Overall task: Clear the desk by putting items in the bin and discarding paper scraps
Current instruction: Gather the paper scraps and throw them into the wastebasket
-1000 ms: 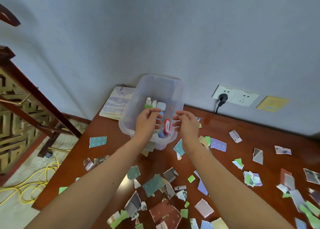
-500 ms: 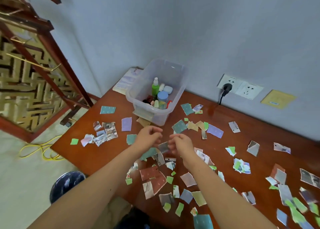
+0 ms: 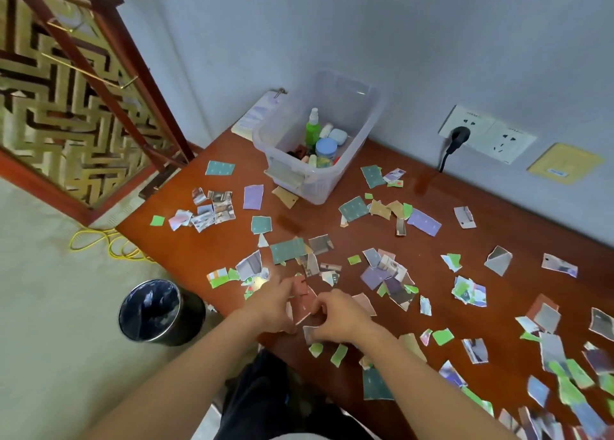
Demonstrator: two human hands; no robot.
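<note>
Together, left hand (image 3: 270, 306) and right hand (image 3: 337, 318) pinch reddish-brown scraps (image 3: 304, 306).

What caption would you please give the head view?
Left hand and right hand pinch scraps on the desk; bin holds bottles.

**Soft, even light; a sharp middle and a smeared corner**

Diffuse light filled the scene, bright enough throughout, and its source was not visible. Shadows were faint, with only a pale one under the clear bin (image 3: 315, 190). The glossy desk (image 3: 531, 240) carried a dull sheen below the wall socket (image 3: 460, 133). A small white glare spot lay just beside the left hand (image 3: 270, 306). The dark liner of the waste basket (image 3: 149, 306) showed mottled highlights. Wide-angle distortion bowed the desk's back edge and leaned the lattice screen (image 3: 66, 107) at the left. Paper scraps (image 3: 553, 350) in the lower right corner were streaked with blur. The right hand (image 3: 342, 320) looked slightly soft, while the middle of the desk stayed crisp.
</note>
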